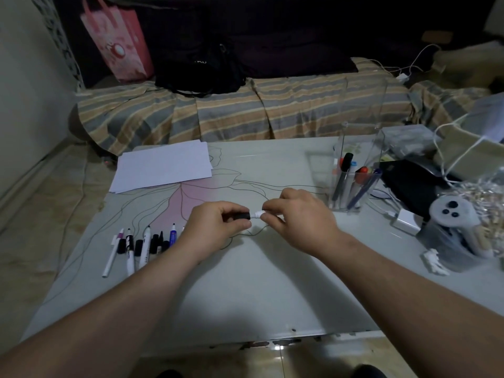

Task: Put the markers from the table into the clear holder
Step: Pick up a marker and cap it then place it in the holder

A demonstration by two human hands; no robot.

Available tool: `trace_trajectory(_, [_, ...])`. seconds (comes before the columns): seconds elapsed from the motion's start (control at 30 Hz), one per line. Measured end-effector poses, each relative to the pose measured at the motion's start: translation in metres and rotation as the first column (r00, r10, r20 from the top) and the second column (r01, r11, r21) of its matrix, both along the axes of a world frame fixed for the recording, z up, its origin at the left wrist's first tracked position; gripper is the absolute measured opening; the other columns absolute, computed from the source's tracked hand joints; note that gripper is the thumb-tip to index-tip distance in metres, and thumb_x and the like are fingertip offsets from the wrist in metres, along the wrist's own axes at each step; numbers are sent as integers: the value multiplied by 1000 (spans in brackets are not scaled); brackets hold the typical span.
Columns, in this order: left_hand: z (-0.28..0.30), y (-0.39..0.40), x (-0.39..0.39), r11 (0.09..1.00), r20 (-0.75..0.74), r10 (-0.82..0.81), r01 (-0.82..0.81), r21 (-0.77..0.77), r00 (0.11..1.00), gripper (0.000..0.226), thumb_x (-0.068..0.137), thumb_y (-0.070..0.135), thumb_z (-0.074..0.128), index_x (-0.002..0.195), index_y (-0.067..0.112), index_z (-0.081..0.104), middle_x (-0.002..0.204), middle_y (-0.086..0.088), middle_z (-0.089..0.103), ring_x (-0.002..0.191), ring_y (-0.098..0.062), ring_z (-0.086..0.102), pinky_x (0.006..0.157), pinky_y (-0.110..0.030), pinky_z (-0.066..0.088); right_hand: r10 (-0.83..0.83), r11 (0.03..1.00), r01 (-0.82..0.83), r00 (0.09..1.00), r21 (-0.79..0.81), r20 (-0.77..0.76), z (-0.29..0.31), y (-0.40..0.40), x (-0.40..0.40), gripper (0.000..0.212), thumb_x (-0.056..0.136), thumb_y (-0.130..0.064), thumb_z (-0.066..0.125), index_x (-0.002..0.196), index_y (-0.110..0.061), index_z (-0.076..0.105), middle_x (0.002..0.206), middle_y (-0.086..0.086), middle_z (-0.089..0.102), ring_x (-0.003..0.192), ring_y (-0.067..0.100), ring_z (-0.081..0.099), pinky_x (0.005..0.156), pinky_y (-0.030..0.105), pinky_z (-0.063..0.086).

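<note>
Both hands pinched on one marker [252, 214] at table [272, 282] centre.

Left hand [215, 227] grips the black cap end, right hand [300, 216] grips the white barrel, held level just above the surface. Clear holder [354, 170] sits at 2 o'clock from the hands, several markers already upright inside. Loose markers [139, 245] lie in a row at 9 o'clock, beside the left wrist. Paper stack [163, 165] at 11 o'clock.
</note>
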State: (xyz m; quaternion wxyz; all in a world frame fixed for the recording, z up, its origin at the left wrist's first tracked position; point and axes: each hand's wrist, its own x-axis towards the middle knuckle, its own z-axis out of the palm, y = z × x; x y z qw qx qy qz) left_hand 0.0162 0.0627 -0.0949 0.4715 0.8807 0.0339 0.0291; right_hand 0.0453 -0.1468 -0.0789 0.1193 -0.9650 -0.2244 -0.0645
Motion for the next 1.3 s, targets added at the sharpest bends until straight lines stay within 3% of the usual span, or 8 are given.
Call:
trace_trajectory(0.33, [7, -12, -2, 988, 121, -42, 23, 156, 992, 17, 86, 21, 76, 99, 30, 79, 80, 22, 71, 82, 18, 60, 72, 1, 37, -4, 995, -13, 987, 102, 158, -15, 18, -2, 22, 96, -48, 60, 98, -31, 73, 88, -4, 57, 79, 31, 61, 61, 33, 41])
trace_trajectory(0.57, [5, -26, -1, 962, 122, -105, 70, 263, 987, 11, 88, 31, 72, 97, 29, 78, 84, 14, 75, 80, -3, 64, 70, -13, 42, 47, 992, -47, 999, 115, 7, -14, 1, -2, 25, 99, -52, 53, 108, -34, 69, 95, -7, 61, 92, 25, 58, 74, 38, 49])
trace_trajectory(0.67, [-2, -38, 0, 983, 71, -63, 49, 177, 995, 14, 86, 41, 72, 86, 28, 78, 73, 10, 71, 71, -4, 62, 66, -21, 43, 97, 995, -100, 984, -12, -152, -5, -16, 6, 24, 98, -53, 56, 116, -39, 65, 97, -13, 66, 100, 19, 46, 86, 41, 43])
trace_trajectory(0.77, [-1, -54, 7, 997, 49, -57, 59, -40, 997, 23, 85, 53, 70, 82, 31, 76, 70, 7, 70, 64, -7, 60, 66, -27, 48, 149, 988, -134, 951, 73, -270, 8, -32, 12, 13, 96, -41, 64, 98, -29, 60, 89, -10, 65, 97, 23, 58, 75, 35, 41])
trace_trajectory(0.9, [5, -79, 12, 961, 61, -63, 77, -265, 996, 17, 87, 48, 72, 95, 32, 74, 89, 5, 76, 81, -12, 71, 79, -26, 55, -110, 921, 112, 994, 372, -25, 44, -65, 27, 13, 100, -37, 60, 109, -27, 59, 85, -8, 63, 80, 19, 62, 66, 31, 41])
trace_trajectory(1.03, [1, -108, 5, 975, 82, -213, 218, -51, 973, 9, 90, 33, 70, 94, 28, 76, 86, 10, 74, 78, -3, 65, 78, -15, 50, -430, 671, 220, 894, 708, 129, 73, -107, 40, 41, 103, -29, 55, 139, -34, 37, 95, -10, 66, 78, 17, 68, 71, 44, 58])
trace_trajectory(1.13, [-2, -126, -1, 920, 91, -372, 354, 170, 924, 13, 89, 32, 65, 96, 27, 76, 88, 11, 73, 83, -5, 64, 81, -18, 50, -547, 663, 309, 821, 681, 160, 66, -126, 53, 42, 104, -23, 53, 139, -34, 32, 98, -4, 64, 76, 22, 68, 68, 45, 56])
trace_trajectory(1.3, [-7, -139, -5, 867, 55, -460, 435, 242, 886, 18, 89, 36, 61, 99, 30, 75, 93, 12, 71, 86, -4, 64, 83, -18, 50, -493, 706, 312, 861, 635, 124, 44, -132, 68, 34, 104, -22, 55, 133, -33, 40, 107, 3, 66, 89, 24, 68, 77, 48, 58])
